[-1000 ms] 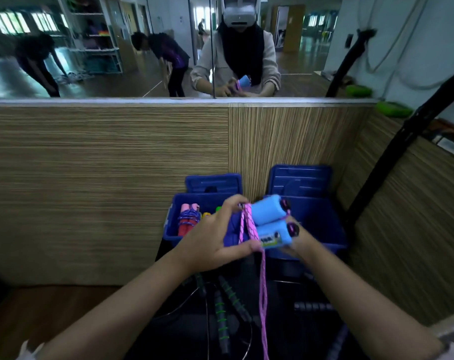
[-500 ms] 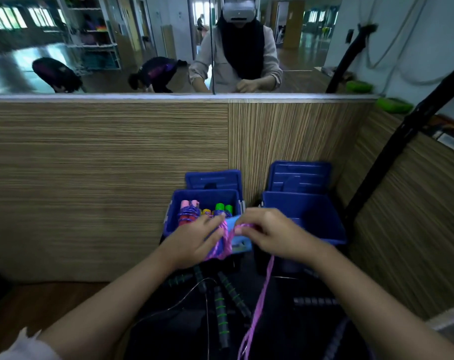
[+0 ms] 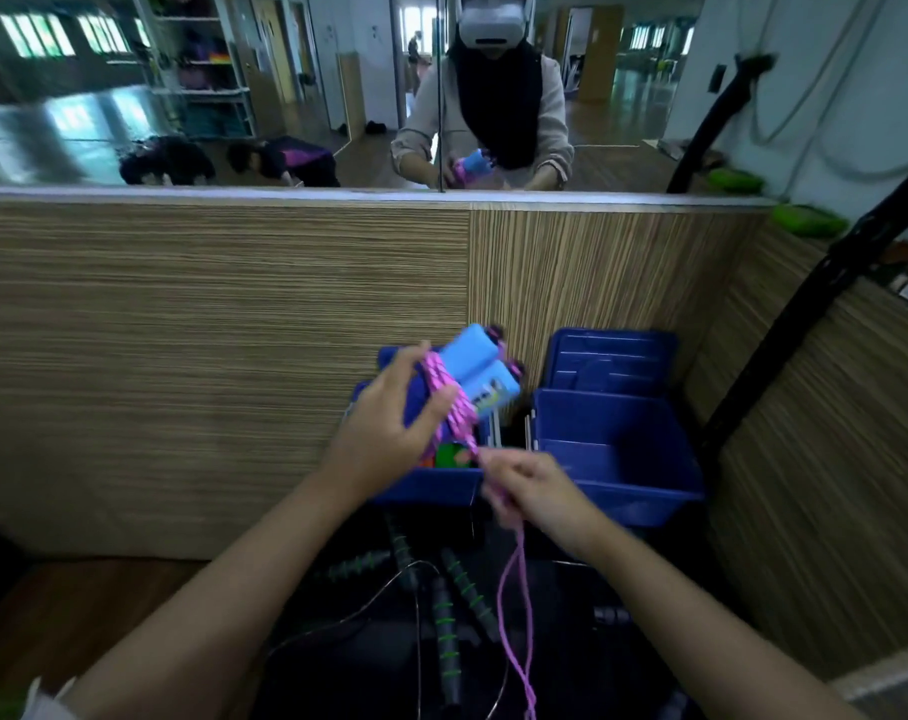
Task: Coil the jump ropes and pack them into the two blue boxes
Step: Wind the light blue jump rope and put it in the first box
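My left hand (image 3: 384, 433) grips two light-blue jump rope handles (image 3: 480, 368), held side by side and tilted up over the left blue box (image 3: 431, 483). Pink rope (image 3: 454, 407) is wound around the handles near my fingers. My right hand (image 3: 532, 491) pinches the same pink rope just below the handles; its loose tail (image 3: 516, 615) hangs down to the bottom edge. The left box holds coiled ropes, mostly hidden behind my hands. The right blue box (image 3: 618, 449) looks empty, with its lid up behind it.
Black jump ropes with green-ringed handles (image 3: 457, 605) lie tangled on a dark surface below my arms. A wood-panelled wall (image 3: 207, 356) stands close behind the boxes, with a mirror above. A black slanted bar (image 3: 784, 345) rises at the right.
The handles were low over the left box half a second ago; my left hand has lifted them again. My right hand has let go of the handles and dropped to the rope below.
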Demonstrator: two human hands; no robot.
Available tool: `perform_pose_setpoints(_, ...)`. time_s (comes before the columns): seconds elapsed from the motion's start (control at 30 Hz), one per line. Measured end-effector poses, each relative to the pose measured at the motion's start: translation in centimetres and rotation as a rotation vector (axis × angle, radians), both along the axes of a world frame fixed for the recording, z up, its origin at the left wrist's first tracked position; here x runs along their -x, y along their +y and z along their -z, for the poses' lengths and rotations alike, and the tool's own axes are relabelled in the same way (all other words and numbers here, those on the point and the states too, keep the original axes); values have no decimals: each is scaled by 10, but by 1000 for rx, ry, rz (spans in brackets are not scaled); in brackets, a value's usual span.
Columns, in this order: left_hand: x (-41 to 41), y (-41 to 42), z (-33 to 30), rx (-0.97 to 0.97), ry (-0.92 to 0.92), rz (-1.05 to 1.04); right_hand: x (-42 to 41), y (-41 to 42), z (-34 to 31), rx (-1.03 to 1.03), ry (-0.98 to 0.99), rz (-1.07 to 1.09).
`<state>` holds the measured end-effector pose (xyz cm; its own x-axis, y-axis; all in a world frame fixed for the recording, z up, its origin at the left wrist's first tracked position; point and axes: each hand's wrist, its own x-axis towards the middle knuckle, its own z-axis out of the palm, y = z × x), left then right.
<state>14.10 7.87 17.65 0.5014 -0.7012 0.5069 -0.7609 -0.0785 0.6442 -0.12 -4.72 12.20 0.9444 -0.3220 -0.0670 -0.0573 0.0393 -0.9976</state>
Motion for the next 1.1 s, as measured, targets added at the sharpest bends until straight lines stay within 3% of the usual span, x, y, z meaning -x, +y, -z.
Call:
perform_pose_setpoints(0.07, -32, -3, 12, -5, -9, -119, 3, 13, 17, 236, 77, -14)
perform_pose_setpoints(0.17, -63, 1, 43, -278, -92, -206, 12, 23, 14, 708, 94, -97)
perform_pose_setpoints(0.23, -60, 7, 64, -453, -183, -140, 12, 20, -7, 990, 107, -147)
perform_pose_setpoints(0.3, -42, 12, 78, -493, -234, 18, 9, 10, -30, 1150, 104, -119)
perform_pose_setpoints(0.4, -9, 19, 75, -429, -219, 238, 5, -17, -54, 1007, 49, -93)
perform_pose_setpoints(0.53, 29, 24, 50, -302, -179, 410, 8, -42, -71, 400, 3, -216)
perform_pose_setpoints(0.63, 39, 22, 24, -176, 34, 354, 4, -38, -61, 11, -73, -93)
perform_pose_setpoints(0.73, 29, 11, 10, 17, 33, 205, -5, -22, -30, -131, -97, 55)
perform_pose_setpoints(0.83, -3, -1, 10, 79, 62, -45, -2, -1, 1, -24, 5, 109)
perform_pose_setpoints(0.9, -28, -4, 19, 32, 66, -170, 8, 12, 13, 225, 82, 68)
perform_pose_setpoints(1.0, -60, 3, 40, -181, -1, -274, 25, 20, 16, 783, 183, -35)
perform_pose_setpoints(1.1, -64, 16, 66, -454, -164, -205, 35, 19, -10, 983, 208, -70)
